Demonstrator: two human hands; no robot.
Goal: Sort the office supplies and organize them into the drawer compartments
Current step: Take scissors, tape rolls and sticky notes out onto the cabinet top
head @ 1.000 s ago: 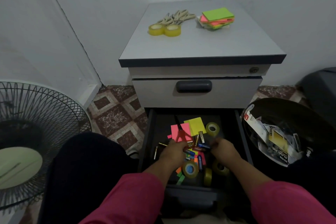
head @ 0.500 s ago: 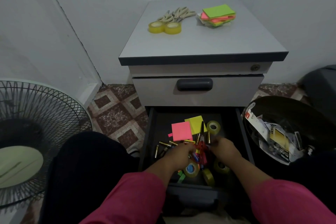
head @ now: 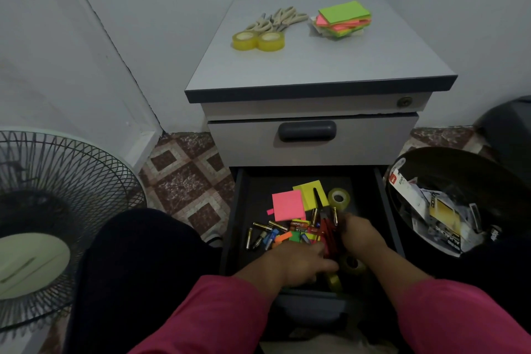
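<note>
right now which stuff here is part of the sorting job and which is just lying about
Part of the job:
- open drawer
- pink sticky pad
- yellow sticky pad
- loose batteries
- tape roll
- red scissors
- cabinet-top tape rolls, beige scissors, sticky-note stack

Just lying about:
- fan
- bin of packaging

Two bare hands, left (head: 298, 263) and right (head: 360, 234), no rings, watch or gloves seen. Forearms bare from wrist to about mid-forearm. Sleeves (head: 218, 310) pink-magenta, plain, loose knit-like cloth, no cuff markings visible. Legs in black trousers (head: 138, 261), plain, no visible seams or print.
</note>
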